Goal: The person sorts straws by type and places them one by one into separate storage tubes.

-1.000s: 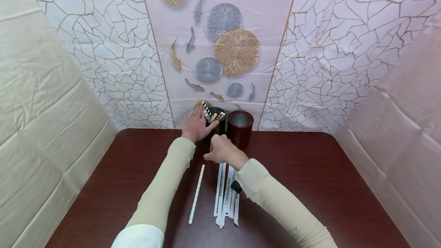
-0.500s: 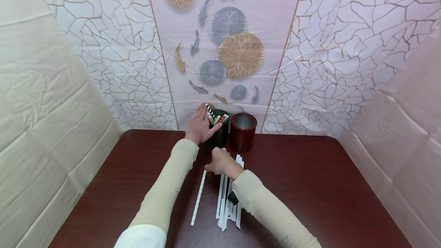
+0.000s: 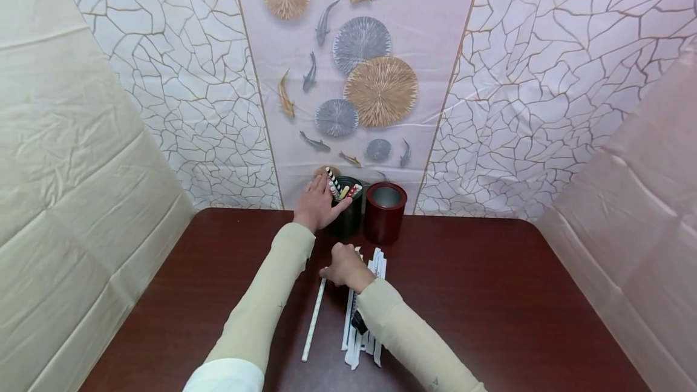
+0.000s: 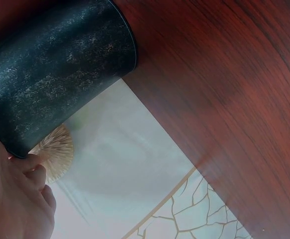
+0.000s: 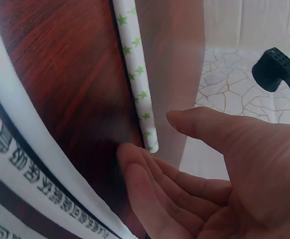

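Note:
My left hand [image 3: 318, 201] holds the black cup [image 3: 350, 219] from its left side, thumb across the front near the rim. Curled fingers meet that rim in the left wrist view, below the cup's dark speckled wall [image 4: 70, 64]. Several patterned straws [image 3: 333, 180] stand in the cup. Lower down, my right hand [image 3: 344, 268] is at the far end of a single paper straw [image 3: 314, 322] lying on the table. In the right wrist view this straw is white with green stars [image 5: 136, 74]; its tip lies between my spread thumb and fingers, with no visible grip.
Several paper-wrapped straws [image 3: 353, 359] lie bunched under and beside my right forearm, with dark printing on the wrappers. A dark red cup [image 3: 385, 222] stands right of the black one. Behind both is a patterned wall covering [image 3: 490, 138]; the brown table [image 3: 490, 295] extends to either side.
My right hand has come down and slightly left, from in front of the black cup to the straw's far end. The left hand stays on the cup. The head view has shifted slightly.

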